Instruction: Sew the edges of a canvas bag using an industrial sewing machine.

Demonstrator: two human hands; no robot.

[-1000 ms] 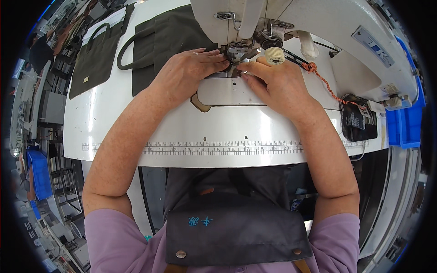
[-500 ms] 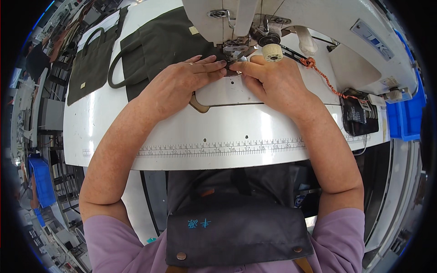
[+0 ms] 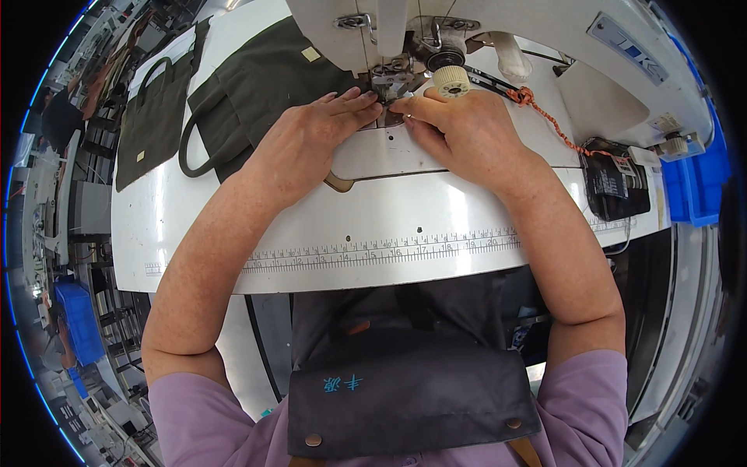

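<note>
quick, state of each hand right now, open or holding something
Left hand: open, fingers flat on the dark cloth.
Right hand: partly curled, fingertips by the presser foot; whether it grips anything cannot be told.

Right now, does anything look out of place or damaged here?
Nothing spilled or damaged stands out. One slightly odd touch: an orange cord, knotted at one end, trails across the white table beside the right hand.

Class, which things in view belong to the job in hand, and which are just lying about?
In the job:
left hand
right hand
sewing machine
dark green fabric beneath the left hand
perhaps the similar piece at left

Seemingly lying about:
black packet
blue bin at right
</note>
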